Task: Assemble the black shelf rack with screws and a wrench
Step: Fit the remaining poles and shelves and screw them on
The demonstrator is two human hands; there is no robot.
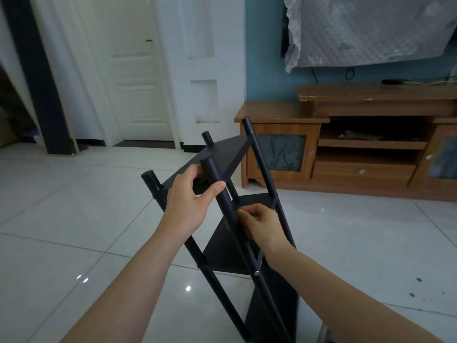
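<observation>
The black shelf rack (230, 154) leans tilted away from me over the tiled floor, with several round posts and three dark shelf boards. My left hand (189, 198) grips the near post (220, 189) just below its top, thumb across the front. My right hand (263, 224) pinches the same post lower down, at the level of the middle shelf (259, 200); what its fingertips hold is hidden. A silver screw head (257, 273) shows on that post at the lower shelf (227, 251). No wrench is in sight.
A wooden TV cabinet (346, 144) stands against the blue wall on the right, close behind the rack's top. A covered screen (366, 28) hangs above it. White doors (133, 70) and a dark pillar (34, 75) are at the left. Glossy floor tiles (74, 231) surround the rack.
</observation>
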